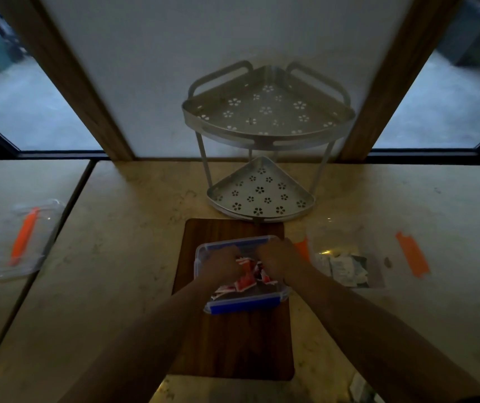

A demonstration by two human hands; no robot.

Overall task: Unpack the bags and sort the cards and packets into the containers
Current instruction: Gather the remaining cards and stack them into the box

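Note:
A clear plastic container (pixel 243 303) with blue clips sits on a wooden board (pixel 233 344) in front of me. Several red-and-white cards (pixel 244 282) lie inside it. My left hand (pixel 222 264) and my right hand (pixel 278 258) are both down in the container with fingers curled over the cards; whether either one grips a card is hidden. To the right lies a clear zip bag (pixel 349 257) with an orange strip (pixel 412 253), holding several white packets (pixel 345 269). An empty-looking clear bag (pixel 26 242) with an orange strip lies flat on the left table.
A two-tier metal corner rack (pixel 265 158) with flower-shaped holes stands behind the board against the wall. A gap (pixel 67 216) separates my table from the left one. Something pale (pixel 358 385) lies at the near right edge.

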